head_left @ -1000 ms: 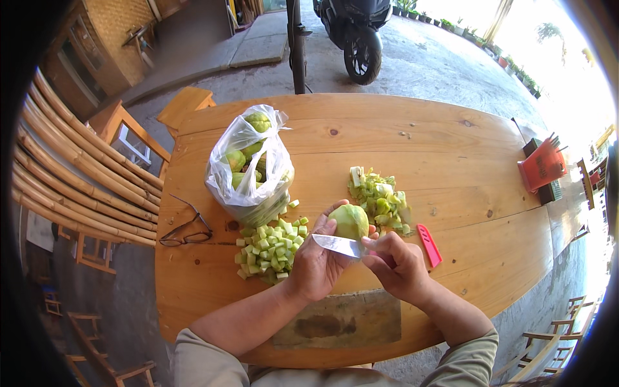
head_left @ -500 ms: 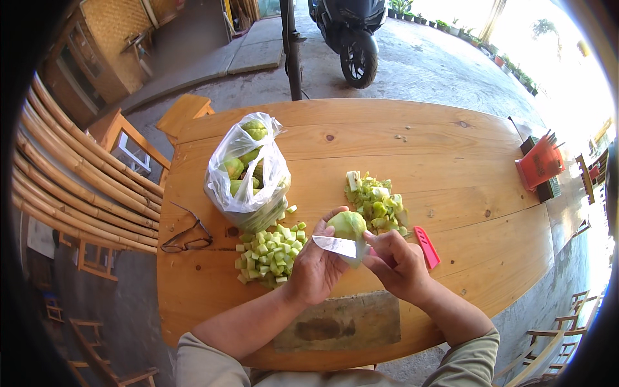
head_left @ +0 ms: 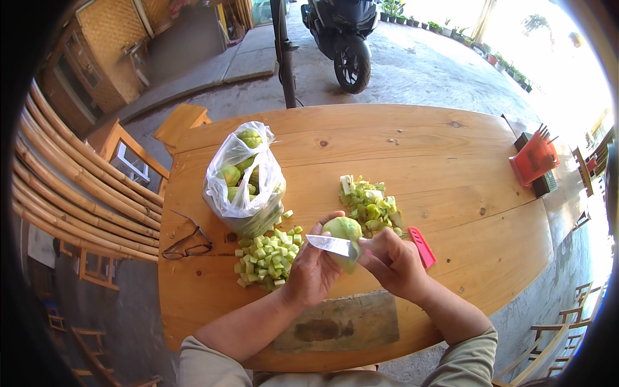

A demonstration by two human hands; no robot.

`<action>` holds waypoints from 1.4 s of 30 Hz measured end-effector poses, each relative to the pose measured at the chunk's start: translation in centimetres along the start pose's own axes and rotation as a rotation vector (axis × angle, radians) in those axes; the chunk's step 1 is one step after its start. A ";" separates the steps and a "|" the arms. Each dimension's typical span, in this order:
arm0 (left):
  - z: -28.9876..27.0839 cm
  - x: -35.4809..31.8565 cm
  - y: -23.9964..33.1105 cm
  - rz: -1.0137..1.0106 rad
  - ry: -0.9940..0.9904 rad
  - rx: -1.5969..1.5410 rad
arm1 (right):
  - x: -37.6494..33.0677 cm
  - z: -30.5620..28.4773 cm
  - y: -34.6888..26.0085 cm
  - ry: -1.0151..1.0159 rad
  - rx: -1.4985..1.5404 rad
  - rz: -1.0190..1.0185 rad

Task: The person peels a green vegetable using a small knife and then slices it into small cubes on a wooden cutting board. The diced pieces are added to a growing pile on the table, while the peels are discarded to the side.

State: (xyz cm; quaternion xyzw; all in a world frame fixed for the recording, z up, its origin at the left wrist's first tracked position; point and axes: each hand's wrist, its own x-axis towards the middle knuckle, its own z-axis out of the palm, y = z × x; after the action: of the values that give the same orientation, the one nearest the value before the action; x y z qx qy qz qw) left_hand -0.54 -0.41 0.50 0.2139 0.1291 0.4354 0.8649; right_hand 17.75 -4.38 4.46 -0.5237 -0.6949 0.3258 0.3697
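My left hand (head_left: pixel 314 276) is closed around a pale green chayote (head_left: pixel 343 227), held above the table's near side. My right hand (head_left: pixel 394 263) grips a knife, its handle hidden in the fingers. The knife's blade (head_left: pixel 330 244) lies across the chayote's near face, pointing left. Left of my left hand is a heap of pale green chayote cubes (head_left: pixel 267 259). Peels and trimmings (head_left: pixel 374 208) are piled just beyond my right hand, and a pink slotted blade cover (head_left: pixel 422 248) rests beside it. Below both wrists lies a stained wooden board (head_left: pixel 361 322).
A plastic bag of whole chayotes (head_left: pixel 235 209) stands behind the cubes, with eyeglasses (head_left: pixel 188 250) to its left. At the table's right end is a red container (head_left: pixel 534 160) with sticks. A bamboo bench (head_left: pixel 84 180) runs along the left; a motorbike (head_left: pixel 348 48) is parked beyond.
The whole view has shifted slightly, so the table sits a little lower and to the left. Both hands keep their hold, and the blade has barely moved against the chayote.
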 end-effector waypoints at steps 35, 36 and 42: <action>-0.2 0.7 0.5 0.090 0.142 0.043 | 3.1 -2.4 2.9 -0.052 0.395 0.537; -0.2 0.8 0.4 0.096 0.145 0.040 | 3.0 -2.5 2.6 -0.043 0.444 0.550; -0.2 0.8 0.3 0.094 0.138 0.028 | 2.4 -2.3 1.5 0.060 0.420 0.286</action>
State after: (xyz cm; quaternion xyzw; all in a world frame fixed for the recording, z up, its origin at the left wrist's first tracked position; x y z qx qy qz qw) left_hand -0.38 0.45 0.47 0.2015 0.1843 0.4875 0.8293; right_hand 20.02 -1.58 4.78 -0.5377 -0.5198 0.4962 0.4410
